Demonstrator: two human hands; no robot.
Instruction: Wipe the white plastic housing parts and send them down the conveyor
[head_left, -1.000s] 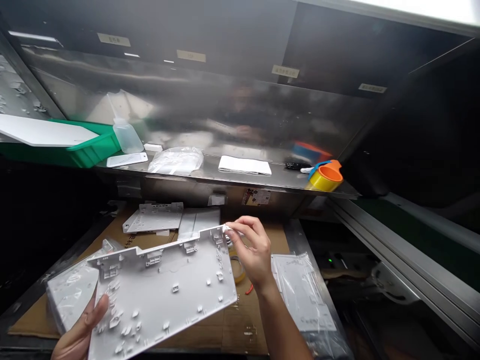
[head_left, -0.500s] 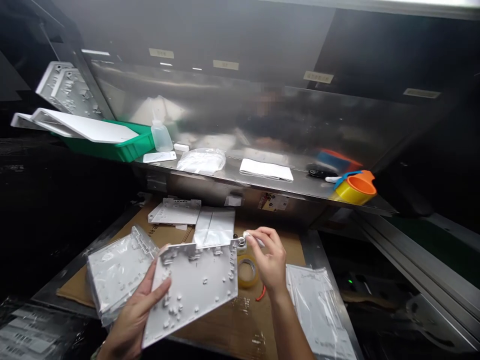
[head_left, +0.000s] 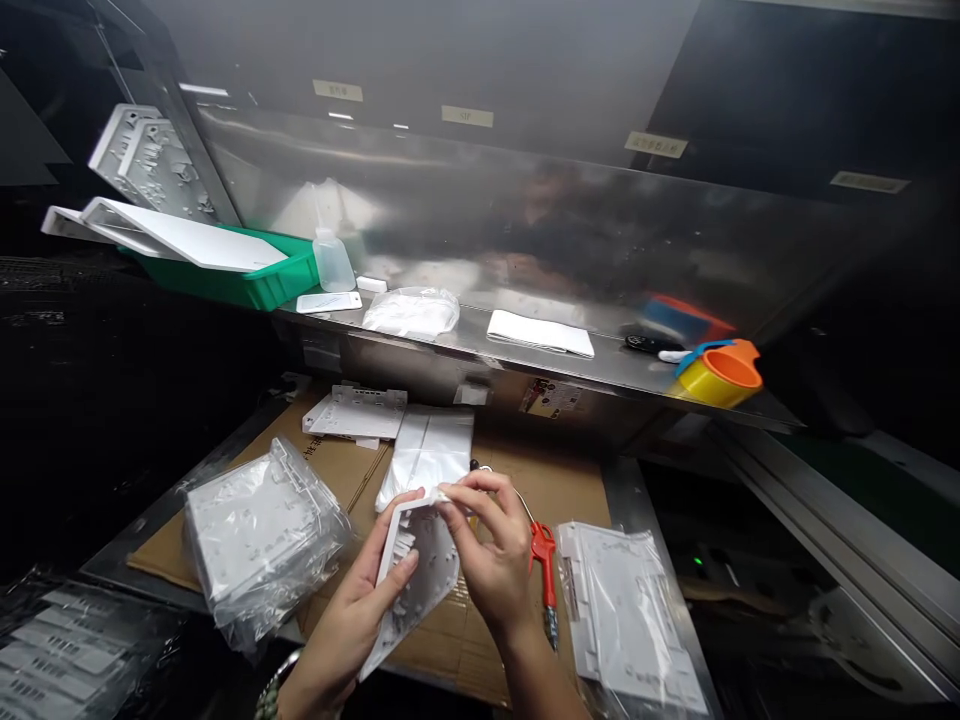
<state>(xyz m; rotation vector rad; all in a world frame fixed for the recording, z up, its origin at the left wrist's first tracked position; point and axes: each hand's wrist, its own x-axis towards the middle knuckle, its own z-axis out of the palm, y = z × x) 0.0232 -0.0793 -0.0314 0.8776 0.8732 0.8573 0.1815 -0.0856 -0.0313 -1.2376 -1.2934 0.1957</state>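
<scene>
My left hand is closed on the left side of a white moulded plastic panel, which is tilted nearly edge-on; small clips and posts stand out from its inner face. At its upper edge, my right hand pinches a small white wad, mostly hidden by the fingers and touching the rim. Just right of that hand lies a red tool with a dark tip. Behind the panel is a stack of clear plastic bags, beside another white panel on the cardboard.
Bagged white panels lie at left, and more bagged panels at right, on the cardboard-covered bench. A metal shelf at the back holds a green bin, a squeeze bottle, a folded white cloth and tape rolls.
My right hand has moved left and down with the white wad, from beside the small container to the panel's upper edge. The panel has turned edge-on, and the red tool shows more.
</scene>
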